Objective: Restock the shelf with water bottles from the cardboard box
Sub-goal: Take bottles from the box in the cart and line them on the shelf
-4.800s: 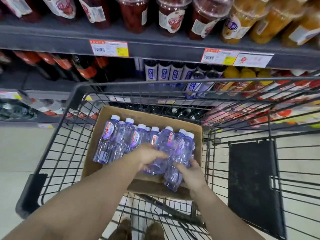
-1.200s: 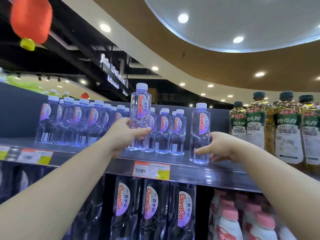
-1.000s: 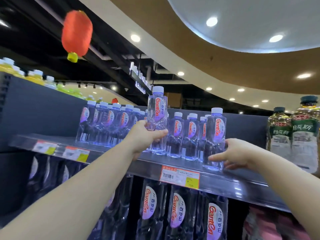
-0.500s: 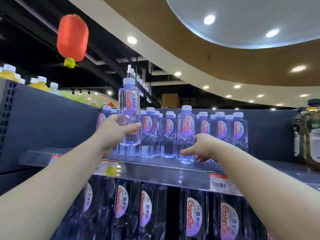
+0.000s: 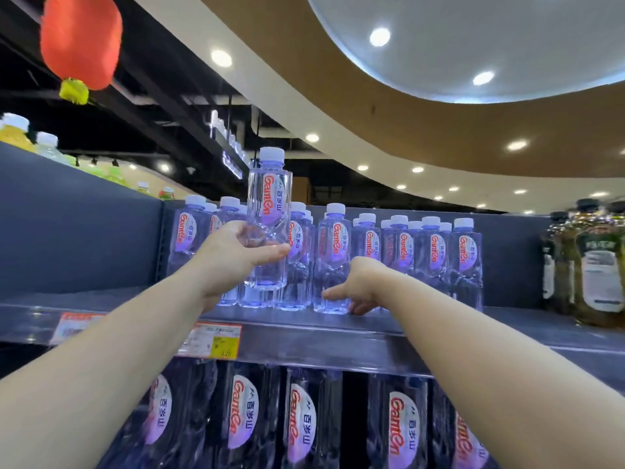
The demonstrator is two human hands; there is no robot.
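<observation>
Left hand (image 5: 233,255) gripped one water bottle (image 5: 269,218) around its lower half, thumb across the front, other fingers curled behind. The bottle was upright, white cap up, label facing the camera, held above the shelf (image 5: 304,336) with its base clear of the shelf surface and in front of the bottle row (image 5: 399,258). Its top stood higher than the caps of the row.

Right hand (image 5: 358,286) was low at the shelf, right of the held bottle, fingers reaching around the base of a front bottle (image 5: 333,262) that stood on the shelf; thumb pointed left across the base. Cannot tell whether that hand actually clamped the front bottle or only touched it, since the fingertips were hidden behind it.

The row stood upright on the shelf against the dark back panel, running from left of the held bottle to well right of the right hand, several deep. The shelf to the left of the row was bare dark surface.

A price tag (image 5: 211,340) sat on the shelf's front lip below the left hand. Large bottles (image 5: 301,421) of the same brand stood under the shelf. Tea bottles (image 5: 595,265) with dark caps stood at the shelf's right end. A red lantern (image 5: 81,38) hung high above the shelf's left end. The cardboard box was not in view.
</observation>
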